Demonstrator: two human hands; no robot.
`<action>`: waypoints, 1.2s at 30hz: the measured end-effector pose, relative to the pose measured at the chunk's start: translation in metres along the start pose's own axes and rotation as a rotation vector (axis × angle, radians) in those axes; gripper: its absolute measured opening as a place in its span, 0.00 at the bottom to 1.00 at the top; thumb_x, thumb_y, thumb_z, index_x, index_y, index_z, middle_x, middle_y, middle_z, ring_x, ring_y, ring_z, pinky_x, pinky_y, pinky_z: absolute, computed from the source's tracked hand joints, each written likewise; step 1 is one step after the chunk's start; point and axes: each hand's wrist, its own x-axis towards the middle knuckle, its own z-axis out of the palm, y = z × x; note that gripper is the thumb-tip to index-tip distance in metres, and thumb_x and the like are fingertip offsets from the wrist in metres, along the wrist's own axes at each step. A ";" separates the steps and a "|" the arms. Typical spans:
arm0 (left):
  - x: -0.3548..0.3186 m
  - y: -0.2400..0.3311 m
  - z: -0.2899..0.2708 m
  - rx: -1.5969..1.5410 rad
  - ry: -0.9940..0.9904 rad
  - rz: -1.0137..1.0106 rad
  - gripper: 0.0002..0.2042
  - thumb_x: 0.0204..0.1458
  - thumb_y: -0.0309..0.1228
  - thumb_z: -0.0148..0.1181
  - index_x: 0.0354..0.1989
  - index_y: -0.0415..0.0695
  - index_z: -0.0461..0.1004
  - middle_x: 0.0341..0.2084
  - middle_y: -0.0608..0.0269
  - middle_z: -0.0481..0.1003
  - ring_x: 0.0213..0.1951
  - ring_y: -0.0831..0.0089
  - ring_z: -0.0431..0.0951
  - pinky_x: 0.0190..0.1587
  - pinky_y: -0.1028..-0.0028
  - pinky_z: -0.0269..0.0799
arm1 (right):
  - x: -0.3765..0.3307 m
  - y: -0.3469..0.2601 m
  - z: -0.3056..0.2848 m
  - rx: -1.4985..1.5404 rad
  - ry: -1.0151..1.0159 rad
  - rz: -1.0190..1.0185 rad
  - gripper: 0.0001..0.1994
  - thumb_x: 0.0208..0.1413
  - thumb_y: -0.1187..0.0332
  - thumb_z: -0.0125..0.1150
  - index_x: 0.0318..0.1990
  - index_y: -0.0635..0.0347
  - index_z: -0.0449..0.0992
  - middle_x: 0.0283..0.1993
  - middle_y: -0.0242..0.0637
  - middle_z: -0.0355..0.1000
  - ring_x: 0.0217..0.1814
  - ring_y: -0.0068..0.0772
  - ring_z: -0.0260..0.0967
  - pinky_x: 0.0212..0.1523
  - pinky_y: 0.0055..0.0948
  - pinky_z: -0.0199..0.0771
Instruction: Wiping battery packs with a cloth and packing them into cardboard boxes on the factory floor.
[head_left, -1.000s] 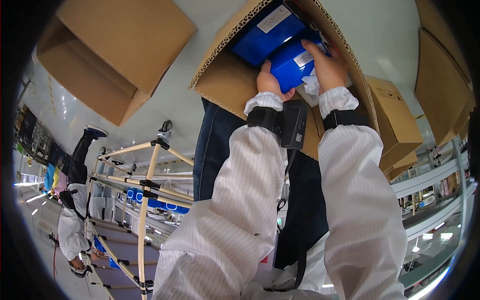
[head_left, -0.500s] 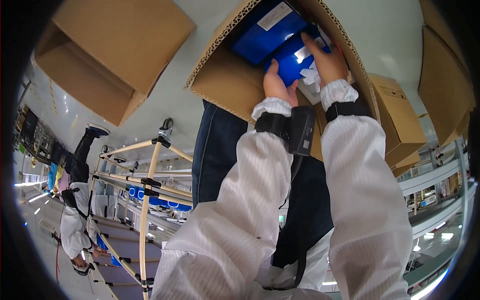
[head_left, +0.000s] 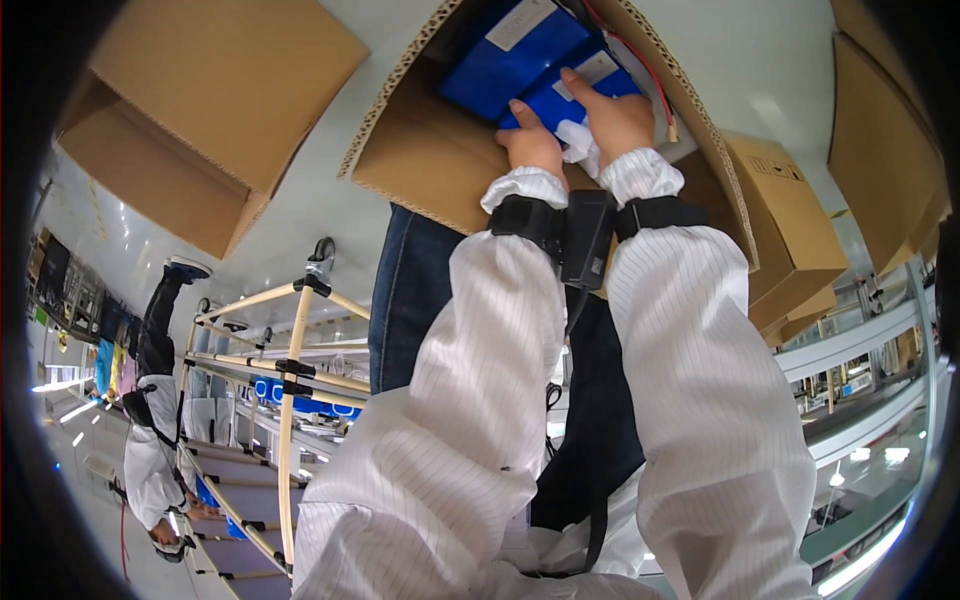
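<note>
Both of my hands reach into an open cardboard box [head_left: 420, 175] at the top of the view. A glossy blue wire-leaded pack, which looks like a battery pack [head_left: 545, 105], lies between them, with a white label on top. My left hand [head_left: 533, 148] grips its near left side, thumb along the top. My right hand [head_left: 618, 118] holds its right side, thumb on the label; its other fingers are partly hidden. Crumpled white material [head_left: 578, 142] shows between my hands. Another blue battery pack [head_left: 488, 68] sits beside it, farther left. A red wire [head_left: 650, 65] runs along the box's right wall.
A large open carton [head_left: 230, 90] stands at the left, with more cartons [head_left: 780, 210] at the right. A wheeled tube-frame cart [head_left: 290, 400] is left of my legs. Another person [head_left: 150, 440] is at the far left. Metal shelving [head_left: 850, 350] stands at the right.
My hands and the near pack have shifted left, and the right hand sits farther from the box's right wall. More of the red wire shows. The whole view has shifted slightly.
</note>
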 end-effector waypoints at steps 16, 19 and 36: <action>-0.044 -0.025 0.008 -0.033 -0.156 0.236 0.29 0.57 0.50 0.48 0.54 0.37 0.52 0.49 0.51 0.66 0.43 0.65 0.71 0.40 0.71 0.75 | 0.021 0.018 -0.049 0.142 -0.190 -0.219 0.28 0.34 0.60 0.76 0.41 0.70 0.73 0.39 0.47 0.75 0.34 0.36 0.76 0.34 0.30 0.79; -0.044 -0.018 0.001 -0.005 -0.105 0.227 0.30 0.58 0.52 0.46 0.53 0.35 0.52 0.48 0.51 0.66 0.42 0.65 0.72 0.38 0.72 0.75 | 0.004 -0.011 -0.051 0.048 -0.232 -0.291 0.37 0.39 0.56 0.73 0.55 0.66 0.65 0.52 0.51 0.69 0.53 0.43 0.67 0.53 0.33 0.67; -0.004 0.001 -0.001 0.161 0.026 0.076 0.30 0.58 0.56 0.39 0.51 0.37 0.55 0.32 0.50 0.71 0.18 0.65 0.72 0.19 0.73 0.73 | 0.005 -0.004 -0.021 -0.080 -0.142 -0.147 0.39 0.34 0.52 0.75 0.49 0.74 0.67 0.44 0.54 0.73 0.41 0.41 0.75 0.43 0.33 0.76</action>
